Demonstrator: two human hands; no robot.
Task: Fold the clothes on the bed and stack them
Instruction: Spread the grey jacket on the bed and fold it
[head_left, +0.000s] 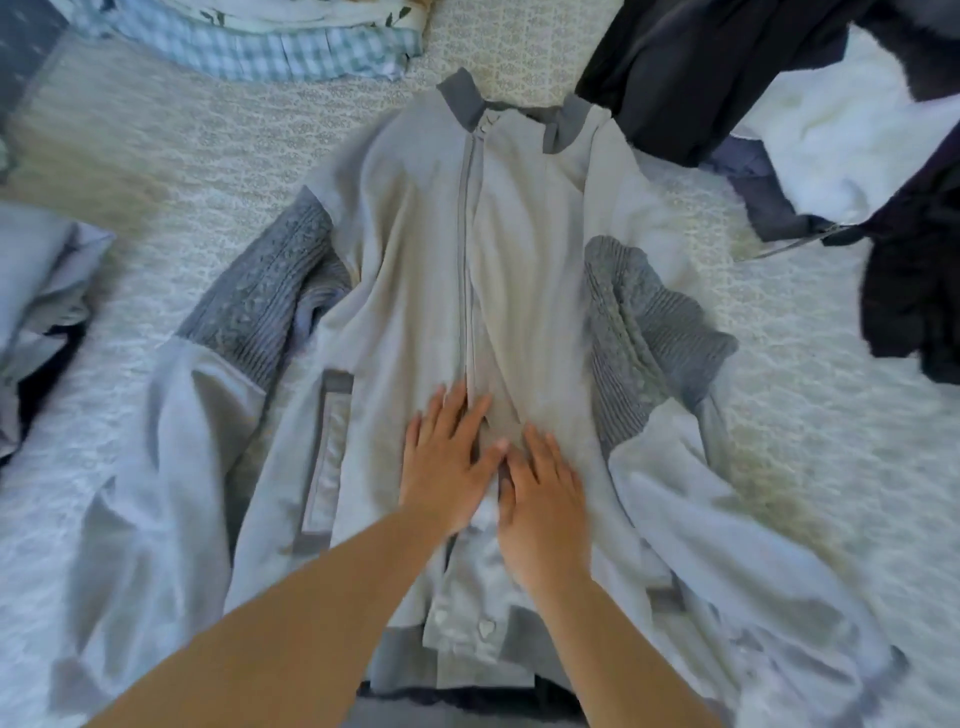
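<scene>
A light grey zip-up jacket lies spread front-up on the bed, collar at the far end, both sleeves splayed outward with darker knitted panels. My left hand lies flat with straight fingers on the jacket's lower front, just left of the zipper. My right hand presses flat beside it, on the right of the zipper, the two hands touching. A folded stack with a blue checked garment sits at the far left.
The patterned white bedspread lies under everything. A heap of dark and white clothes fills the far right. Another pale blue bundle rests at the left edge.
</scene>
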